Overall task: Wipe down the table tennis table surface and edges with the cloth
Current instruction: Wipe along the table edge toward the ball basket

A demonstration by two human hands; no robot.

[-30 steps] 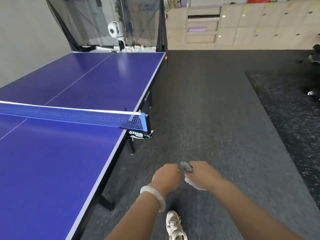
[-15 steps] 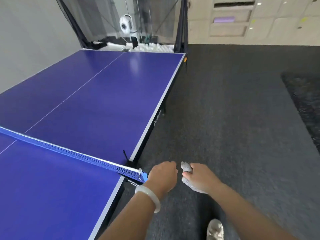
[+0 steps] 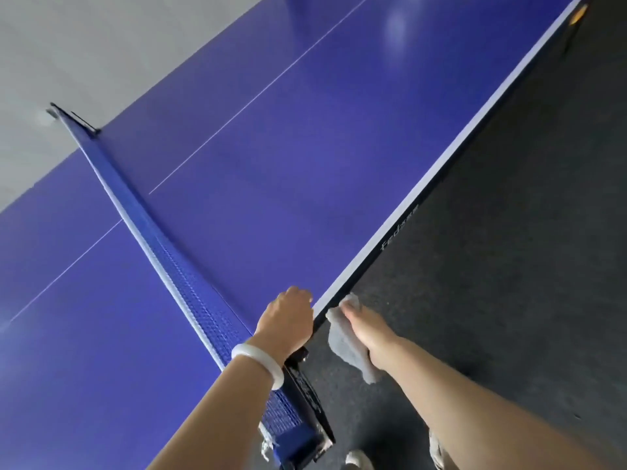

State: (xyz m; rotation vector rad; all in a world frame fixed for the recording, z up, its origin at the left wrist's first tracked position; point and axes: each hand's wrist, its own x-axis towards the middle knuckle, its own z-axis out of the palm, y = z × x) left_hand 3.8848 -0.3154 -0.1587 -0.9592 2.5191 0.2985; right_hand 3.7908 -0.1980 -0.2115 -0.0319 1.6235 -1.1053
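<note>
The blue table tennis table (image 3: 305,147) fills the left and middle of the head view, and its white-lined side edge (image 3: 407,212) runs diagonally to the upper right. My right hand (image 3: 368,330) holds a grey cloth (image 3: 346,347) against the dark side of that edge, just past the net post. Part of the cloth hangs below my palm. My left hand (image 3: 286,320), with a white bangle at the wrist, rests with curled fingers on the table top right at the edge, beside the net (image 3: 163,252).
The net clamp (image 3: 305,385) sticks out from the table side under my left wrist. Dark grey carpet (image 3: 509,232) covers the floor to the right. My shoe (image 3: 359,461) shows at the bottom. A small orange object (image 3: 576,13) sits at the table's far corner.
I have stepped up to the table and leaned over it. My right hand brought the cloth from mid-air to the side edge, and my left hand came down onto the table top.
</note>
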